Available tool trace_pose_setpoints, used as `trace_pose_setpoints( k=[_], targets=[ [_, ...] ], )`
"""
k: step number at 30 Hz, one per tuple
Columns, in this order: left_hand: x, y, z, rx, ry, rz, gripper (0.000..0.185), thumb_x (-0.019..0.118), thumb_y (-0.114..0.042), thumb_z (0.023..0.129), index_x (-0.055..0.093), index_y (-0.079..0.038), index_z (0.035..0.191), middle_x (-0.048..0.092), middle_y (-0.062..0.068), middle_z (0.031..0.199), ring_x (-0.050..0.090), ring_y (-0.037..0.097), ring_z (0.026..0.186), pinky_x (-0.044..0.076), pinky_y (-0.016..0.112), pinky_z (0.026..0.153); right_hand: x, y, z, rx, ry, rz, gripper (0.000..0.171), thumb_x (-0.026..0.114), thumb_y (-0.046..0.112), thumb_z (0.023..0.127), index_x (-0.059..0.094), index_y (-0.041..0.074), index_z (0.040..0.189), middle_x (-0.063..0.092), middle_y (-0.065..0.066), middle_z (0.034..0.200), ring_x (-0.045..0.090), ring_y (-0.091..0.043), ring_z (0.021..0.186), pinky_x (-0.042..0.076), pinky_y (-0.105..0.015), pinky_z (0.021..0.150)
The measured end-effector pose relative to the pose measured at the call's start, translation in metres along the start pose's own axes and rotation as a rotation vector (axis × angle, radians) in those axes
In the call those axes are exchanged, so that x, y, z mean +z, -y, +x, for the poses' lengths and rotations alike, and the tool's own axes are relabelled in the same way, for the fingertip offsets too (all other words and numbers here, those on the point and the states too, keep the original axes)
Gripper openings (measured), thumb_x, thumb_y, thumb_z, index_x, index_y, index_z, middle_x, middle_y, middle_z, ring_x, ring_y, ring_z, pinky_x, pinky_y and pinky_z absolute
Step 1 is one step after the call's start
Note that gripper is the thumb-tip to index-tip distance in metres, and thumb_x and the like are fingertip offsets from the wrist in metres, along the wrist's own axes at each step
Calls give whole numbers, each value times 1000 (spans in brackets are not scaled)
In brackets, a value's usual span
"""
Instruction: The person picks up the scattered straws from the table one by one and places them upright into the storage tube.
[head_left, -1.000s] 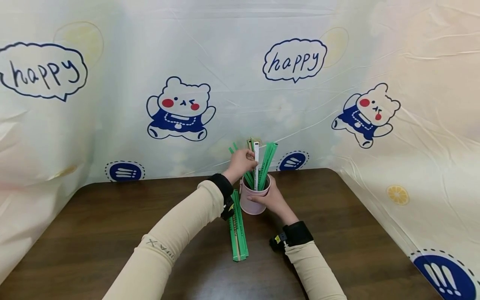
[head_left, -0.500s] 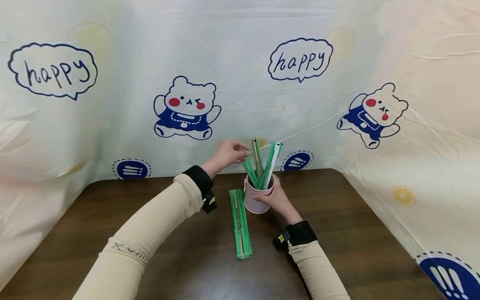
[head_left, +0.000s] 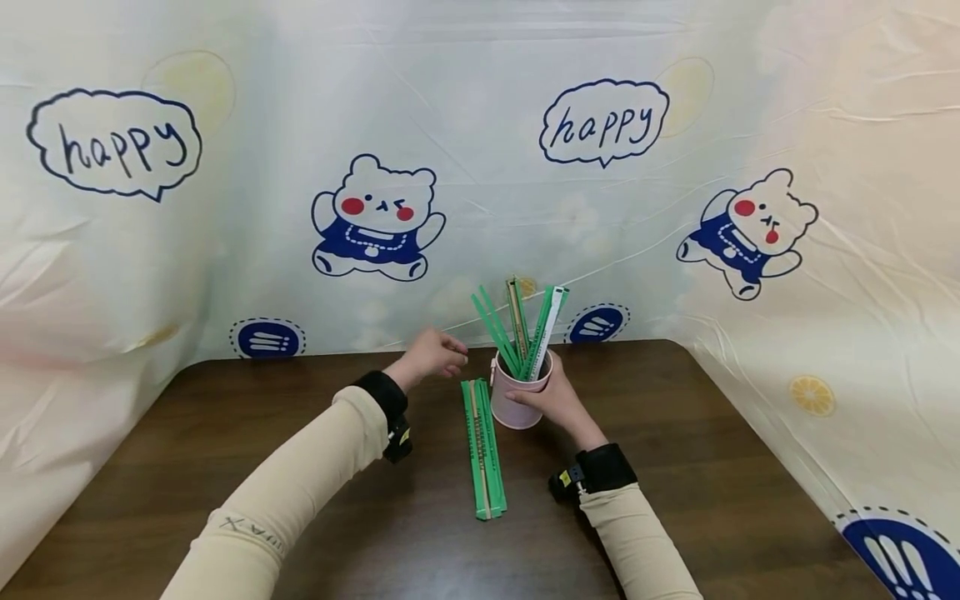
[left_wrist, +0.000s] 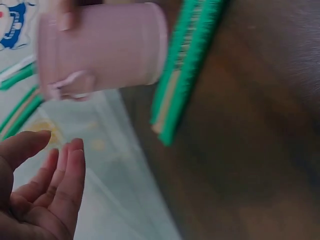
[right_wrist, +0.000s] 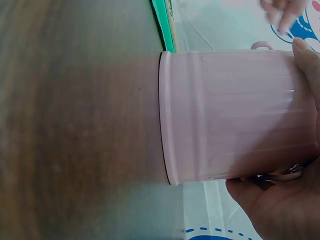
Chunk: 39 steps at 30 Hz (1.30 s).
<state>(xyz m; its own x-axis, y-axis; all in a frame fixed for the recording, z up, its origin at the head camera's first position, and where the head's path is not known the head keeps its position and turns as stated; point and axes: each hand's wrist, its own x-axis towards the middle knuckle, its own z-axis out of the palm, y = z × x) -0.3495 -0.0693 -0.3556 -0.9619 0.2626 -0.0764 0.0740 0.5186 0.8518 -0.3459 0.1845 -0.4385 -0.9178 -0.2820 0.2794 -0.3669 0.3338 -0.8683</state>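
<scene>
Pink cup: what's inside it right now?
The pink cup, held by the right hand, contains several green wrapped sticks standing up and fanned out. Their lower ends and the cup's bottom are hidden.

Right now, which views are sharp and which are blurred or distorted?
Head view: sharp, evenly lit, backdrop bowed by the wide lens. Left wrist view: motion-blurred, pink cup and green strips smeared, left hand soft. Right wrist view: cup crisp, table blurred, right hand shadowed.

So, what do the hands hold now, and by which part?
The right hand grips the pink cup by its side wall. The left hand holds nothing.
</scene>
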Motion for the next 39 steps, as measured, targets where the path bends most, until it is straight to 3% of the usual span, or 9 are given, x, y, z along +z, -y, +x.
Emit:
trace_pose_setpoints(
  k=[4,7,11,15,17,20,22,27,39],
  targets=[
    [17,19,1,-44,-23,82,34,64,-8,98,65,10,127,73,25,108,72,35,94,63,41,86,0,1,0,25,1,0,93,85,8,82,27,4,155,43,-23,152,50,-40,136,41,-61,117],
    [28,30,3,-73,-41,136,36,63,-8,98,65,10,129,73,26,106,72,39,98,62,42,85,0,0,0,28,1,6,94,85,7,81,27,6,155,43,-22,152,50,-39,136,41,-61,117],
    [41,41,4,-97,-81,160,36,64,-5,94,65,12,126,73,25,102,73,36,85,62,36,74,1,0,1,-1,3,15,92,85,6,81,29,6,155,44,-22,151,50,-40,135,42,-61,116],
    [53,49,5,-123,-115,162,11,65,-1,90,68,9,89,62,11,68,60,23,57,51,27,55,3,0,1,8,18,25,94,84,7,82,26,5,156,41,-24,153,49,-41,137,41,-62,117],
    [59,53,6,-132,-117,167,23,65,0,89,57,-1,68,48,3,55,49,17,49,41,24,51,4,0,0,28,21,22,96,84,9,83,24,5,157,39,-24,154,48,-40,137,41,-62,117],
    [65,55,8,-125,-123,166,44,65,1,90,39,-15,58,38,-3,49,40,13,46,33,24,50,4,0,-1,49,15,21,96,84,10,83,22,6,157,37,-23,155,47,-40,138,40,-63,118],
    [67,56,10,-111,-127,165,53,63,3,90,28,-18,56,30,-4,48,37,13,44,30,25,49,2,0,0,49,9,29,96,84,9,83,24,7,157,39,-23,155,47,-40,139,39,-62,118],
    [65,55,12,-111,-137,174,56,62,7,86,24,-20,54,19,-6,49,38,13,42,32,24,47,1,0,1,53,3,23,96,84,8,83,23,6,157,39,-22,156,47,-40,140,39,-62,119],
    [56,54,14,-239,-141,220,55,63,4,91,33,-18,50,38,0,45,49,16,45,41,25,47,1,0,1,46,5,1,95,84,10,83,24,6,157,38,-22,155,47,-40,139,39,-63,119]
  ],
)
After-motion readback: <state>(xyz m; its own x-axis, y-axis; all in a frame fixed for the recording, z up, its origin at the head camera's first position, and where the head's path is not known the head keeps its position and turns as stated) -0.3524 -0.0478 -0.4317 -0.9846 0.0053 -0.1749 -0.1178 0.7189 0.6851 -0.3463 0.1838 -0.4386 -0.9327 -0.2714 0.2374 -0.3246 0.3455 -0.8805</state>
